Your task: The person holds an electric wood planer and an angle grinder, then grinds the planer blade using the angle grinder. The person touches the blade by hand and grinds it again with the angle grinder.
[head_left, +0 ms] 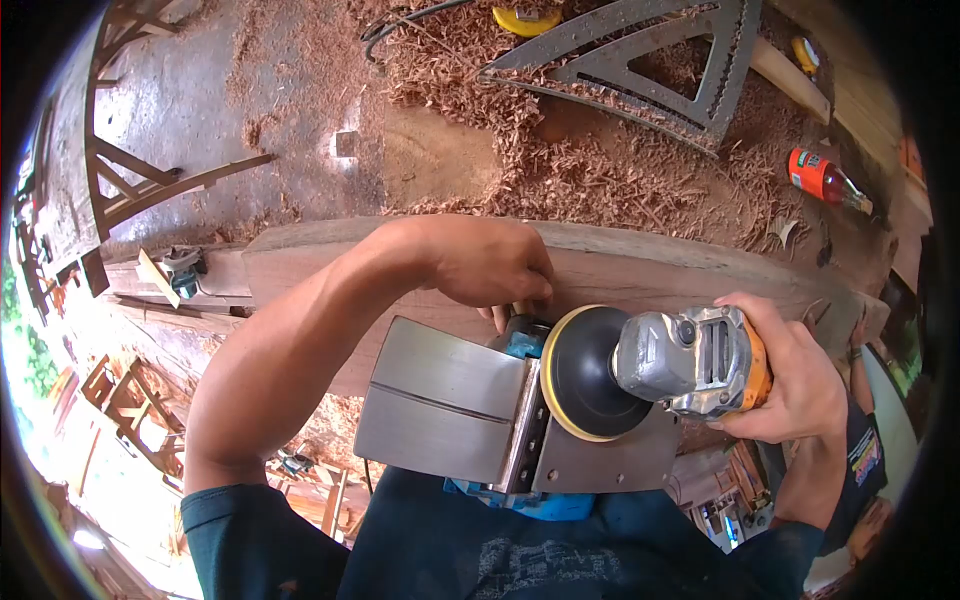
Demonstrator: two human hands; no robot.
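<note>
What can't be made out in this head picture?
From the head view:
Left grip: whether it holds anything, hidden by its own knuckles.
Yellow-rimmed pad: front face, turned away from camera.
Metal triangle: top, cut off by the picture's edge.
Red-labelled bottle: label lettering, too small.

"What's lying in those wood shavings (620,190)?"

"A metal triangle (705,120), with a yellow object (525,20) beside it, cut off by the top edge."

"And to the right?"

"A bottle (822,178) with a red label, its neck pointing to the lower right. Below it, near the edge, another person's dark shirt (868,460)."

"Left side?"

"A small square block (346,144) and, lower down, a wooden frame (135,405) like a chair's."
</note>
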